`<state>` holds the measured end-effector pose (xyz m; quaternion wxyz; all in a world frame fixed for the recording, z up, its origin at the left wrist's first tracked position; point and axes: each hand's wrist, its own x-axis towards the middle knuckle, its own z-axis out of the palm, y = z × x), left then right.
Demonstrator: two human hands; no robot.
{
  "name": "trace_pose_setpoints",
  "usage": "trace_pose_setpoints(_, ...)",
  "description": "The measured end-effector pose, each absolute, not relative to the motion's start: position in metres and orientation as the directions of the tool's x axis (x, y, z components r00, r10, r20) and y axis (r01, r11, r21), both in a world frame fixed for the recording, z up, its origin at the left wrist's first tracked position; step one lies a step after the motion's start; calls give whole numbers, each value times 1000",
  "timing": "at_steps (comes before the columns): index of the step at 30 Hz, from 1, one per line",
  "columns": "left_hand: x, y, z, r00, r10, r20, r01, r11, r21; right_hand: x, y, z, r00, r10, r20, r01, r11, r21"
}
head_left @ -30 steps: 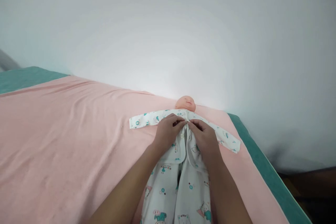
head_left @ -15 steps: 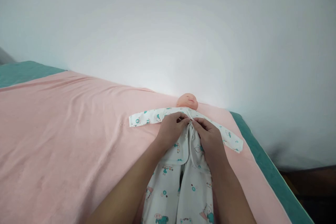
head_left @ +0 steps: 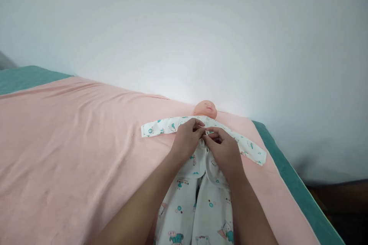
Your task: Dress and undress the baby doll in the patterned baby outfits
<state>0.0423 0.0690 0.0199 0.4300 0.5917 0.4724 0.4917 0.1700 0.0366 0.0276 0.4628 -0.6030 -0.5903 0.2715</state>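
Note:
A baby doll, its head (head_left: 205,109) at the far end, lies on its back in a white printed top (head_left: 161,126) with both sleeves spread out. White printed trousers (head_left: 178,206) cover its legs. Over the doll's chest, my left hand (head_left: 188,138) pinches the thin white tie of the top. My right hand (head_left: 222,145) meets it from the right, thumb and forefinger closed on the tie too. The fingertips nearly touch and hide most of the tie between them.
A wrinkled pink sheet (head_left: 71,153) lies under the doll. Green bedding (head_left: 299,183) shows along the right edge and at the far left. Behind the bed stands a pale wall (head_left: 184,30). Something dark is at the lower right, beyond the bed's edge.
The tie's loose ends, which hung down over the front of the top, are now drawn up between my fingers. My right hand has shifted slightly left and its fingers have re-gripped.

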Motion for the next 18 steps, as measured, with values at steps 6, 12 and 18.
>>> trace_pose_setpoints(6, 44, 67, 24, 86, 984, 154, 150, -166, 975, 168, 38, 27, 103, 949, 297, 574, 187, -797)
trace_pose_setpoints(12, 35, 68, 24, 165, 981, 103, -32, -99, 995, 175, 36, 32, 51, 978, 200, 429, 160, -889)
trace_pose_setpoints(18, 38, 66, 23, 203, 962, 184, 159, -218, 963, 181, 42, 26, 230, 943, 239, 289, 168, -942)
